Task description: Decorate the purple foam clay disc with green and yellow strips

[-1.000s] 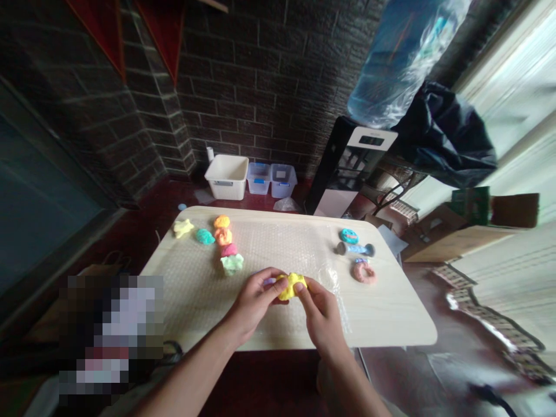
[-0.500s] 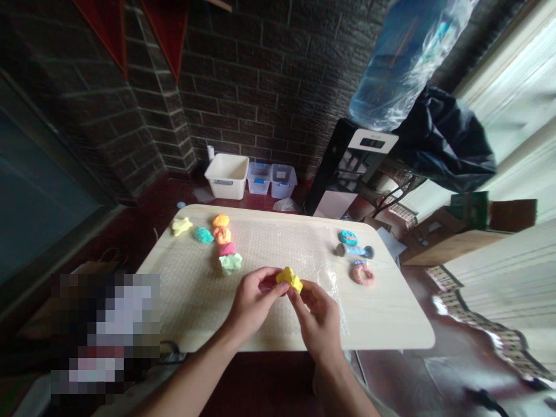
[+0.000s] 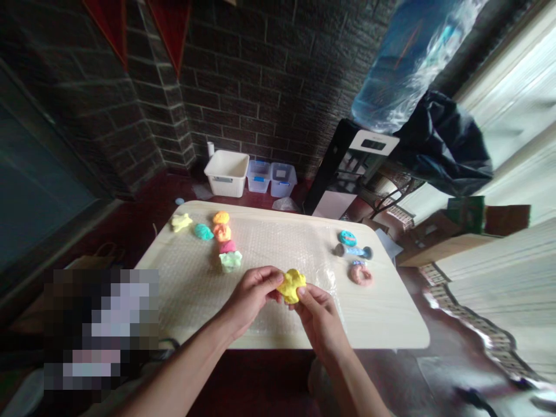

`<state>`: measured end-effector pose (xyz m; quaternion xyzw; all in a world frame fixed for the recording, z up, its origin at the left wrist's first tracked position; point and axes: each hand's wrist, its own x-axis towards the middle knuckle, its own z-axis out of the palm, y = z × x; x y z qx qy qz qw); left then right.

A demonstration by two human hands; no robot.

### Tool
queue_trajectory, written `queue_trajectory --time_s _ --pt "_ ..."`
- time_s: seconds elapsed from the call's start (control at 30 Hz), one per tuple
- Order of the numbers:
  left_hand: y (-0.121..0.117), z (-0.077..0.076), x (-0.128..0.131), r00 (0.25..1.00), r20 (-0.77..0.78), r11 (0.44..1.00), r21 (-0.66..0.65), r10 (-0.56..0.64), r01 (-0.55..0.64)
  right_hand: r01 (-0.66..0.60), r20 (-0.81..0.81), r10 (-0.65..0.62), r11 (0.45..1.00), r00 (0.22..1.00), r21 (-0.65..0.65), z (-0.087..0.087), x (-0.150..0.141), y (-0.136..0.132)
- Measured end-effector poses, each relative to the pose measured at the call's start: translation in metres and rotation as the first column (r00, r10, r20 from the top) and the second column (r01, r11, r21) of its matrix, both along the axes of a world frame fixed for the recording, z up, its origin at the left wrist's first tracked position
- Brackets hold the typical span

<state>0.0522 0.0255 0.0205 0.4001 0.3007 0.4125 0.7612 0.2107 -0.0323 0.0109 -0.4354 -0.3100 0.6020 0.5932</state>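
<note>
A lumpy, flattened piece of yellow modelling clay (image 3: pixel 292 285) is held above the near middle of the table. My left hand (image 3: pixel 256 292) pinches its left edge between thumb and fingers. At its lower right edge, my right hand (image 3: pixel 319 313) grips it with the thumb on top. Bubble wrap (image 3: pixel 269 243) lies beneath on the table (image 3: pixel 386 313). Left of my hands is a row of clay pieces: a pale green one (image 3: pixel 230 260), a dark pink one (image 3: pixel 227 247), an orange one (image 3: pixel 222 233) and a yellow-orange one (image 3: pixel 221 217).
A teal lump (image 3: pixel 203 231) and a pale yellow star-like piece (image 3: pixel 181 222) sit far left. On the right lie a teal disc (image 3: pixel 347 237), a grey-and-blue dumbbell shape (image 3: pixel 354 251) and a pink ring (image 3: pixel 361 274). Behind the table stand a white bin (image 3: pixel 226 174) and a water dispenser (image 3: pixel 347 168).
Both hands have turned the yellow clay: it was tilted narrow half a second ago and now shows its broad face. The pieces on the table stay in place; the view has shifted slightly.
</note>
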Motion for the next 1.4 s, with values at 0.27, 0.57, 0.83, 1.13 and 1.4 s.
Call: queue_trajectory --time_s 0.27,0.57,0.83,1.13,1.4 --pt "-0.004 -0.010 0.002 0.994 -0.102 0.995 0.092 0.048 -0.038 0.025 0.281 -0.045 0.997 0.959 0.073 -0.001 0.000 0.000" --pt "-0.006 -0.014 0.003 0.954 -0.274 0.977 0.205 0.124 -0.068 -0.021 0.111 0.022 1.000 0.994 -0.007 0.000 0.006 0.002" --pt "-0.008 -0.002 0.006 0.990 0.135 0.992 -0.109 -0.051 0.066 -0.048 -0.179 0.015 0.983 0.984 -0.177 0.003 0.009 0.001" --pt "-0.010 -0.015 0.010 0.967 -0.242 0.985 0.170 0.075 -0.034 -0.068 0.428 0.038 0.996 0.903 0.055 0.007 0.018 -0.003" --pt "-0.013 -0.016 0.011 0.958 -0.264 0.981 0.182 0.115 -0.068 0.069 0.139 -0.076 0.996 0.987 0.050 -0.002 0.013 0.000"
